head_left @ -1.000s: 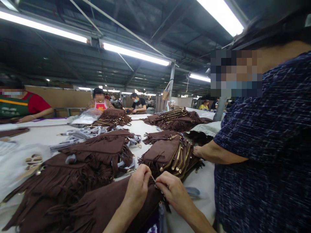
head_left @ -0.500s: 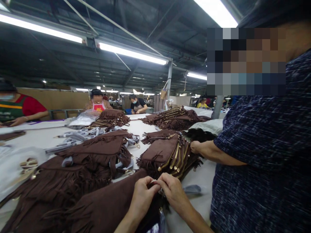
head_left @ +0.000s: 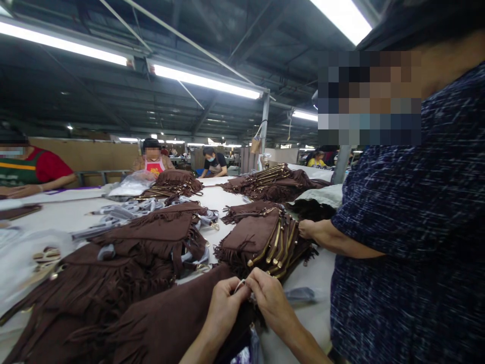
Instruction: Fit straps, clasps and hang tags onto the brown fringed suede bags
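Note:
My left hand [head_left: 223, 309] and my right hand [head_left: 271, 299] meet at the right end of a brown fringed bag [head_left: 172, 314] lying close to me. The fingers of both are pinched together around a thin white loop [head_left: 239, 285], which looks like cord. A small shiny metal piece shows faintly below the right fingers, too blurred to name. Under the wrists hangs a strap end in clear wrapping [head_left: 254, 344]. Just beyond my hands lies a stack of brown fringed bags [head_left: 248, 232] with gold zips along its right side.
More fringed bags [head_left: 151, 227] cover the left of the white table [head_left: 215, 202], beside wrapped straps [head_left: 129, 210] and a clear plastic bag [head_left: 22, 268]. At right a co-worker in a dark speckled top [head_left: 382, 212] reaches to the zipped stack. Other people work at the back.
The white loop shows a little more between my fingers. My hands stay almost in place. The co-worker at right has leaned slightly to the left.

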Demonstrator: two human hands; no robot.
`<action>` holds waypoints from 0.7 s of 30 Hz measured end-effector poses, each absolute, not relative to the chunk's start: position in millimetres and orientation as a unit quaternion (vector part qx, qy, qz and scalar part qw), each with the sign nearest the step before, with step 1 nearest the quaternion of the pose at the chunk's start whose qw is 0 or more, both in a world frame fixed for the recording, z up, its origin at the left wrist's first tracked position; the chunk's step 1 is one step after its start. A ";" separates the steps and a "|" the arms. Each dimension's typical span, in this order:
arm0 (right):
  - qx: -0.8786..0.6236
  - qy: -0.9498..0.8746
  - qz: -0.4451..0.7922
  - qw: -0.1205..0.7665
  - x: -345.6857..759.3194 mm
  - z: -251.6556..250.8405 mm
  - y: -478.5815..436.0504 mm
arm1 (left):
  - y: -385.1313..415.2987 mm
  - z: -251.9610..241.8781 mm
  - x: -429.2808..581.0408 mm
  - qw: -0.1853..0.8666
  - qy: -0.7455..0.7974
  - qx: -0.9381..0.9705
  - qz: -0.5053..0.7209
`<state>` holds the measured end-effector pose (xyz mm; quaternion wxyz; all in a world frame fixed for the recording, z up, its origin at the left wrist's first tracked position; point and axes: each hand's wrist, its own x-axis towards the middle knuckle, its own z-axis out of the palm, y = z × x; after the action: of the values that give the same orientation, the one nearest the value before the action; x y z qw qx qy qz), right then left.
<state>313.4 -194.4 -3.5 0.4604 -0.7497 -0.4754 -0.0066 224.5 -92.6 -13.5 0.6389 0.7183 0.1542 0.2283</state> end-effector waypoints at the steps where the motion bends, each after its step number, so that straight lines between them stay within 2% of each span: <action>1: -0.751 -0.477 -0.001 0.456 314.0 -2.3 -195.5 | -93.7 -12.2 223.9 0.650 0.153 0.708 0.228; 12: -0.765 -0.468 0.166 0.409 324.9 14.1 -195.5 | -89.5 -11.0 223.9 0.697 0.195 0.647 0.239; 18: -0.709 -0.498 0.297 0.401 337.5 28.3 -198.1 | -88.5 -6.7 221.0 0.770 0.178 0.578 0.202; 21: -0.684 -0.520 0.323 0.398 340.1 30.9 -212.7 | -88.7 -3.5 217.8 0.804 0.173 0.539 0.181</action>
<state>340.1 -212.7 30.9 0.3980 -0.6837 -0.5195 0.3229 217.8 -88.7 -3.5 0.8038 0.5394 0.1735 0.1814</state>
